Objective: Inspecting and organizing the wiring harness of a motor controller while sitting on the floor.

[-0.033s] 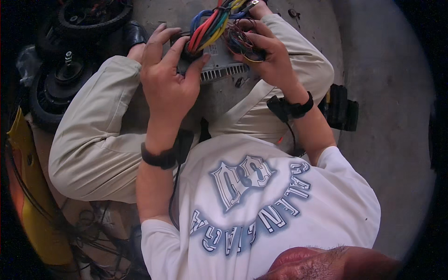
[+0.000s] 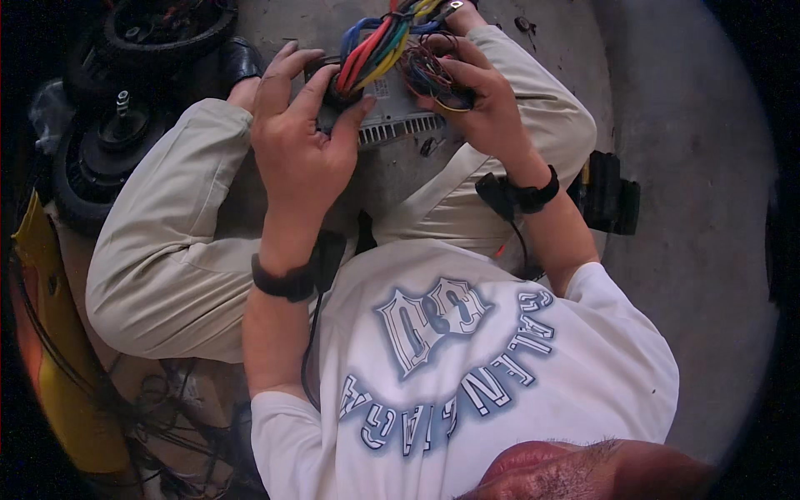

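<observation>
A silver finned metal box [image 2: 398, 107] is held up in front of me above the floor. Thick red, blue, green and yellow cables [image 2: 377, 54], tied together, rise from a dark base at its left end. My left hand [image 2: 300, 146] is closed around that end, index finger and thumb on either side of the cable base. At the other end, the curled fingers of my right hand [image 2: 487, 108] grip a tangle of thin coloured wires [image 2: 423, 71]. My right fingertips are partly hidden by these wires. One blue cable ends in a metal ring lug [image 2: 454, 6].
Black wheels with tyres [image 2: 79, 179] lie to the left, one with a bolt upright at its hub. A yellow panel [image 2: 58, 333] and loose black cables [image 2: 167, 425] are at lower left. A black object [image 2: 612, 193] rests on the floor beyond my right forearm.
</observation>
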### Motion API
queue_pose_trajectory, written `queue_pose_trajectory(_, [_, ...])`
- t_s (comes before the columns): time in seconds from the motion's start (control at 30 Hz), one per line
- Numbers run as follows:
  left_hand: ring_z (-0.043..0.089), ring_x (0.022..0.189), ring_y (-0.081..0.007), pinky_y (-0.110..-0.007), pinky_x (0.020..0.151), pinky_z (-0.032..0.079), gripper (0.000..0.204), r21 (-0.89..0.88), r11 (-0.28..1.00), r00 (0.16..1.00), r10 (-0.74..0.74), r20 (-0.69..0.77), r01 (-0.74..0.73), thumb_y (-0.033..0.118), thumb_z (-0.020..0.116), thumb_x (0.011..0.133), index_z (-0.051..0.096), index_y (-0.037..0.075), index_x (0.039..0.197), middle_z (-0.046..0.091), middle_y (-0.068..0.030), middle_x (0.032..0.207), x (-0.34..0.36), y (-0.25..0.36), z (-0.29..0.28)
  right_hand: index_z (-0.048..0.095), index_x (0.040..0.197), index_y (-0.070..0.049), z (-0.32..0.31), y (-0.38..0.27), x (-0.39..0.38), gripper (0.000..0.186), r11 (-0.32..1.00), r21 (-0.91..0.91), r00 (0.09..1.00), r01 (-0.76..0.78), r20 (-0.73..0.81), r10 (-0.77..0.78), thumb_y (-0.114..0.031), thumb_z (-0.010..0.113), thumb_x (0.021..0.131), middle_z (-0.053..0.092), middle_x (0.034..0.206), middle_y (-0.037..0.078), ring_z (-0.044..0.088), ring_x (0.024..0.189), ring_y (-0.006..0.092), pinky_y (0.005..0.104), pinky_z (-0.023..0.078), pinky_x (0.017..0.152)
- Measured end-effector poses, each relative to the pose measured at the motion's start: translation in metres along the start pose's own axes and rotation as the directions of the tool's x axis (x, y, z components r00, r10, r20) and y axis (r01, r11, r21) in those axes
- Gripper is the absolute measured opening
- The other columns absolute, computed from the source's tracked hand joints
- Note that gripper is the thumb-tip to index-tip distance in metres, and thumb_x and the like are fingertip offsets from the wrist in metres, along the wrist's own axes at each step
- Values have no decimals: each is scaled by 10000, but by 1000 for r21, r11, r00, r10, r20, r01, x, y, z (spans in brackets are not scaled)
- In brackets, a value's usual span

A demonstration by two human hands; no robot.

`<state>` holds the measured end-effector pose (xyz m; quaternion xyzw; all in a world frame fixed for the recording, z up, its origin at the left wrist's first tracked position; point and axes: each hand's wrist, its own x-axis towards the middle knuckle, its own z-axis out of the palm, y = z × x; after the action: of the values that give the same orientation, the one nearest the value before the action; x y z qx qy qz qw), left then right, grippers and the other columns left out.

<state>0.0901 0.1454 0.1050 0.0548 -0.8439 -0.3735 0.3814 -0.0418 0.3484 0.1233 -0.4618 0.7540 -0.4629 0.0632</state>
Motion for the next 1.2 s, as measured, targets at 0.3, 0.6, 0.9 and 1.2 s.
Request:
queue_pose_trajectory(0.3, [571, 1275, -404, -487, 1055, 442, 342, -14, 1000, 999, 27, -31, -27, 128, 842, 737, 736, 5, 1039, 659, -147, 1229, -4, -2, 2, 744, 1180, -60, 14, -6, -7, 419, 983, -184, 988, -5, -151, -23, -150, 842, 783, 649, 1305, 151, 539, 1325, 359, 432, 442, 1100])
queue_pose_trajectory(0.6, [466, 1410, -370, -479, 1118, 436, 364, 60, 998, 998, -11, -62, 15, 101, 865, 781, 753, 18, 1117, 624, -138, 1359, -11, 6, 3, 756, 1160, -55, 26, -14, -15, 384, 971, -238, 962, -19, -269, -47, -76, 828, 784, 630, 1310, 146, 472, 1389, 365, 429, 402, 1123])
queue_pose_trajectory(0.9, [474, 1335, -467, -545, 1103, 386, 362, 179, 984, 977, 35, -212, 4, 169, 875, 732, 746, 7, 1029, 629, -154, 1267, -14, 14, 16, 770, 1130, -83, 40, -12, -19, 406, 964, -260, 913, -61, -405, -52, -127, 868, 739, 587, 1335, 179, 455, 1362, 413, 477, 355, 1147])
queue_pose_trajectory(1.2, [487, 1323, -446, -525, 1093, 399, 389, 140, 989, 982, -11, -188, 38, 171, 880, 731, 745, -2, 1052, 616, -180, 1263, -13, 16, 14, 726, 1190, 1, 28, -27, -15, 392, 969, -222, 943, -105, -333, 26, -70, 836, 820, 567, 1351, 146, 599, 1201, 273, 330, 484, 1005])
